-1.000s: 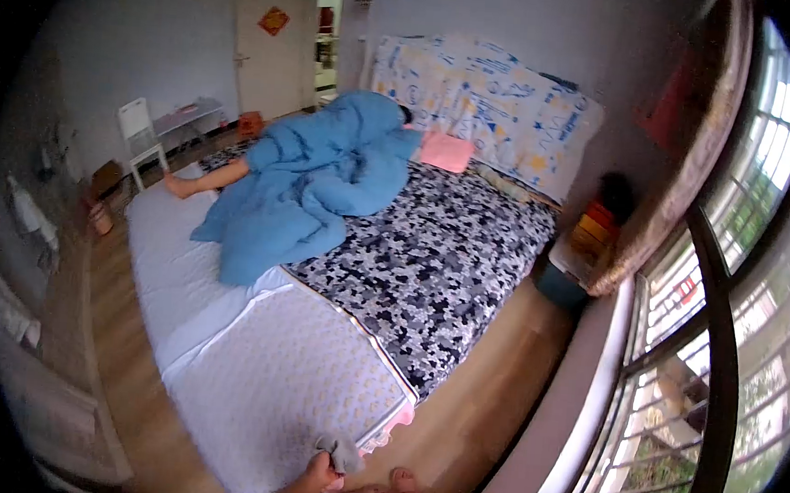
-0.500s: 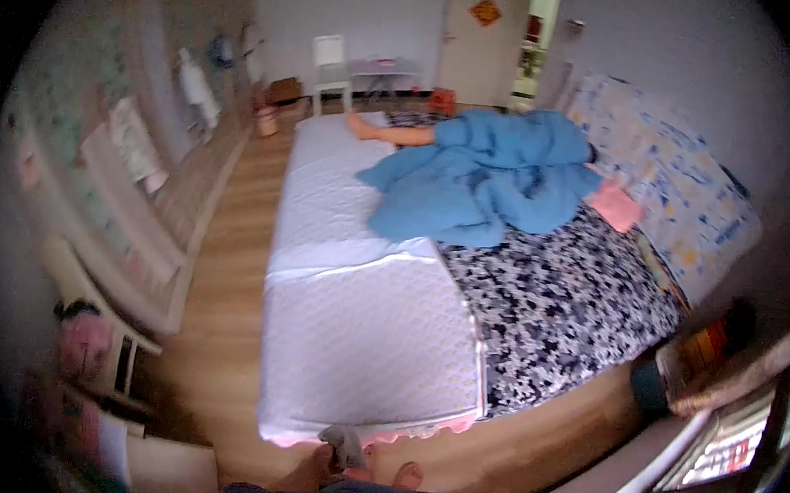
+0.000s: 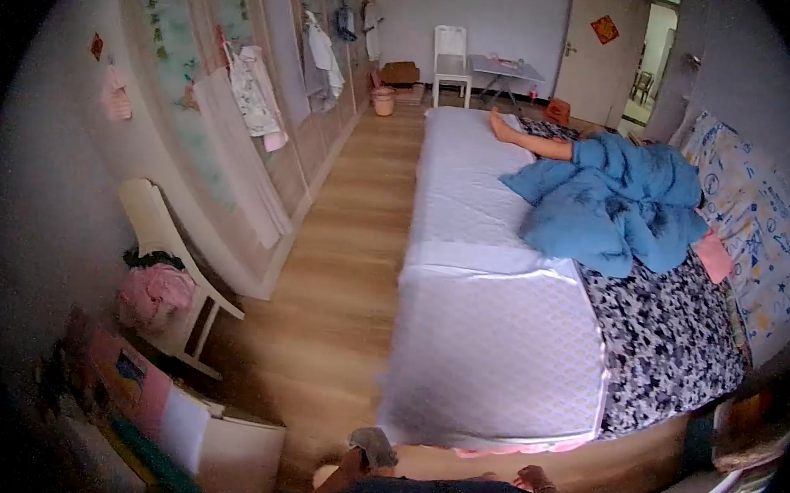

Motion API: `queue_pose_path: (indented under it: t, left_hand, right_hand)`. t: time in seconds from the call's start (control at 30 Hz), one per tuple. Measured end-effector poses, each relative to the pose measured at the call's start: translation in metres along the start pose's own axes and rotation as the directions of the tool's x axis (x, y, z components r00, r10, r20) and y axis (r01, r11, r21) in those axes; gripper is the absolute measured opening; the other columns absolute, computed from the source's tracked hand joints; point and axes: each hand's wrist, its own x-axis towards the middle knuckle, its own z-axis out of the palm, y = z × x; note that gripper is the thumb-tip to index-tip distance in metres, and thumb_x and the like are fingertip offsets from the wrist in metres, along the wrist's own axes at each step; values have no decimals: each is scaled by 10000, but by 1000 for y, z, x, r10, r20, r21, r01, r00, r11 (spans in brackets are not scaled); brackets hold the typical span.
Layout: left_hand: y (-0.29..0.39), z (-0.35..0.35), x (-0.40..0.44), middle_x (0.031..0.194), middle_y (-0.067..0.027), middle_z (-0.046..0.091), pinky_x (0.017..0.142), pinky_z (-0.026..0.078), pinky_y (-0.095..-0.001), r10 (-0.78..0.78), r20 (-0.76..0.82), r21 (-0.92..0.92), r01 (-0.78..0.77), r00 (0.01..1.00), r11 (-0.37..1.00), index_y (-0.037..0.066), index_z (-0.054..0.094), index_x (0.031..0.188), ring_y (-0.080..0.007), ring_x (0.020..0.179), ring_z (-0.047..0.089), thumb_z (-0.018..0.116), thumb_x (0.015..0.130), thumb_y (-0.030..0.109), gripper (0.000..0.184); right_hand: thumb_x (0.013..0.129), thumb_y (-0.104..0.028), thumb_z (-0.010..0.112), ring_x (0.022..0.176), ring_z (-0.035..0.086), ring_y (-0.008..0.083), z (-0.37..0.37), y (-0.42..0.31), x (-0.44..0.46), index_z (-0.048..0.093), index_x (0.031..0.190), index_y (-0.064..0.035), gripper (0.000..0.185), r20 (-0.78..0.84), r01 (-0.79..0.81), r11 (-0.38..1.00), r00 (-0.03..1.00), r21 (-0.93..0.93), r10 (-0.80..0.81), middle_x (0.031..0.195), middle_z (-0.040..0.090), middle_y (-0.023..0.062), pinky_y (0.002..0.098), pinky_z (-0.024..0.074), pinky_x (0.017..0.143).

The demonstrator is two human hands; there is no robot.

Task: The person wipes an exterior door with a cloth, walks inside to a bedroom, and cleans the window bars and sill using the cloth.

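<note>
At the bottom edge, beside the bed's near corner, my left hand (image 3: 356,465) is closed on a crumpled grey cloth (image 3: 372,445). The cloth covers most of its fingers. My right hand (image 3: 535,481) is low and further right, in front of the bed's near end; its fingers are loosely bent and apart, with nothing visible in them. Ahead lies the bed (image 3: 497,354), with a pale quilted pad on its near left part and a black-and-white patterned sheet (image 3: 672,344) on the right.
A person's bare leg (image 3: 535,145) extends from a blue blanket (image 3: 618,203) on the bed. Wooden floor (image 3: 334,270) runs along the left side. A white chair (image 3: 205,311) holds pink cloth (image 3: 155,296). Clothes hang on the wardrobe doors; another chair (image 3: 451,63) and a folding table (image 3: 506,68) stand far back.
My view has turned left, so the bed sits further right and more of the wardrobe shows. The grey cloth stays in my left hand. My right hand shows more clearly.
</note>
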Motion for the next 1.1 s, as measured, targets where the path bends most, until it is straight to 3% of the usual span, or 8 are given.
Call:
queue_pose_path:
  t: [0.1, 0.23, 0.37, 0.6, 0.67, 0.77, 0.87, 1.1]
  left_hand:
    - [33, -64, 0, 975, -53, 586, 645, 469, -319, 22, -83, -32, -24, 996, 999, 110, 526, 1128, -207, 856, 548, 424, 900, 339, 339]
    - [64, -150, -22, 949, -53, 597, 624, 470, -312, 138, -243, -56, -156, 960, 986, 111, 536, 1111, -206, 837, 556, 407, 905, 325, 323]
    - [85, -202, -47, 923, -53, 607, 603, 471, -304, 256, -333, -134, -315, 907, 940, 112, 546, 1094, -205, 818, 563, 391, 910, 310, 311]
    - [108, -193, -77, 984, -75, 606, 696, 510, -342, 273, -168, -653, -314, 947, 690, 77, 523, 1127, -217, 849, 596, 449, 888, 175, 268]
    - [125, -182, -86, 1011, -86, 610, 747, 514, -375, 417, -175, -604, -431, 892, 670, 60, 506, 1163, -242, 887, 605, 490, 859, 105, 307]
    - [131, -193, -74, 1010, -84, 608, 777, 504, -391, 399, -271, -477, -482, 876, 735, 58, 504, 1167, -240, 928, 590, 493, 851, 77, 317]
    - [123, -227, -18, 994, -85, 609, 717, 503, -365, 362, -316, -483, -477, 877, 734, 61, 503, 1168, -221, 855, 593, 504, 840, 62, 328]
    - [249, -282, 117, 828, -62, 571, 592, 491, -342, 316, -301, -120, -365, 900, 923, 101, 535, 1047, -203, 730, 573, 479, 833, 66, 224]
  right_hand:
    - [803, -281, 547, 815, 600, 303, 71, -63, 56, 624, 897, -84, 231, 69, 175, 591, 978, -788, -198, 859, 640, 101, 375, 493, 747]
    - [743, -240, 611, 801, 617, 230, 98, -103, 179, 656, 831, -143, 139, 424, 506, 6, 729, -863, -537, 835, 659, 49, 327, 498, 739]
    - [846, -267, 567, 651, 625, 176, 214, -346, 52, 593, 926, -76, 209, -23, 336, 917, 937, -215, -349, 737, 655, 67, 320, 491, 548]
    - [778, -283, 639, 672, 609, 274, 231, -393, 146, 593, 917, -42, 282, 211, 277, 937, 949, -210, -233, 660, 590, 134, 392, 495, 593]
    - [759, -310, 575, 639, 620, 276, 264, -418, 159, 630, 758, -85, 232, 662, 581, -328, 702, -745, -260, 718, 636, 124, 410, 487, 556]
    - [701, -297, 598, 667, 611, 318, 280, -396, 245, 633, 716, -88, 212, 737, 572, -528, 655, -627, -165, 728, 625, 140, 450, 478, 580]
    - [728, -289, 579, 652, 604, 302, 315, -430, 262, 628, 736, -99, 196, 621, 623, -4, 779, -782, -90, 722, 619, 126, 449, 474, 556]
    - [792, -270, 534, 617, 588, 264, 274, -506, 352, 615, 784, -125, 166, 473, 491, 177, 870, -853, -135, 708, 607, 93, 446, 466, 499]
